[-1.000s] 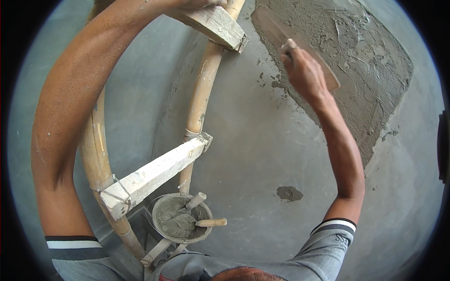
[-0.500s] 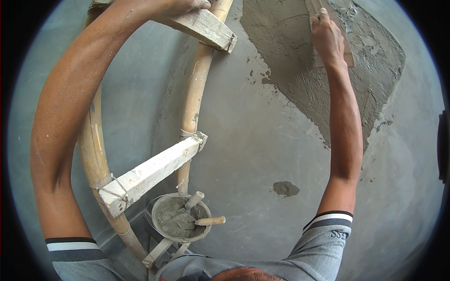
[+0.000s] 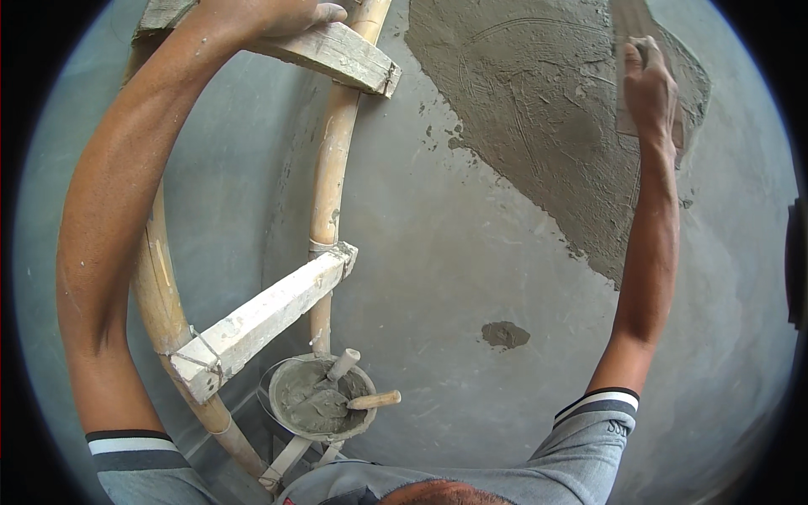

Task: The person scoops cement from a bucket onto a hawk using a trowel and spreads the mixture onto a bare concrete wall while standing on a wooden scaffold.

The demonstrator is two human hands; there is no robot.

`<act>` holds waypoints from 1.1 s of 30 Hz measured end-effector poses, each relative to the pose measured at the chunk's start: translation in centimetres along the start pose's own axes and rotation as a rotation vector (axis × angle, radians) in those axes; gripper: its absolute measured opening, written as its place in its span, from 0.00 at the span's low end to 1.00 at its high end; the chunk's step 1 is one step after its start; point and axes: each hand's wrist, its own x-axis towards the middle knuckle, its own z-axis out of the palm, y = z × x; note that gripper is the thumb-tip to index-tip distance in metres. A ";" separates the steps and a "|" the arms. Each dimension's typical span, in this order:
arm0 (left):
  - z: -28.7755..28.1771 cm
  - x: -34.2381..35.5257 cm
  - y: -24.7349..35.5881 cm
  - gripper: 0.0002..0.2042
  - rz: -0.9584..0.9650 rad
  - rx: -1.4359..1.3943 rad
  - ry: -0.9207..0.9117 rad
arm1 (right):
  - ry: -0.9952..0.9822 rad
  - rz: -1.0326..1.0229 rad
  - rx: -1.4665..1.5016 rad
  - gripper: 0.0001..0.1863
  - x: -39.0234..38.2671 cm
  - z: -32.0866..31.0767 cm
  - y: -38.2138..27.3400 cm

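Note:
My right hand (image 3: 651, 91) is closed round the handle of a flat plastering float (image 3: 630, 18). The float lies against wet grey mortar (image 3: 522, 101) spread over the upper right of the surface, near the patch's right side. At the upper left, my left hand (image 3: 263, 18) grips the top wooden rung (image 3: 345, 57) of a bamboo ladder. Its thumb rests along the rung; the other fingers are mostly hidden.
The ladder's bamboo poles (image 3: 332, 168) run down the left, joined lower by a whitish rung (image 3: 265, 320). Below it hangs or stands a bucket (image 3: 274, 396) of mortar, with two handled tools (image 3: 374, 400) in it. A small mortar blob (image 3: 505, 335) sticks to the grey wall (image 3: 421, 278).
My right hand has moved the float to the right and slightly down across the mortar. My left hand stays on the rung. The whole view has shifted a little.

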 end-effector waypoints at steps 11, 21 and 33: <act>-0.2 -0.4 -0.2 0.33 -0.016 0.009 0.003 | -0.041 0.008 0.005 0.27 2.1 1.8 2.3; -0.7 -0.4 0.2 0.34 -0.046 0.015 -0.074 | -0.057 0.061 0.194 0.29 4.8 2.8 3.6; -0.5 -0.9 0.5 0.34 -0.010 0.018 -0.017 | -0.591 -0.138 0.442 0.24 -2.6 5.5 -1.0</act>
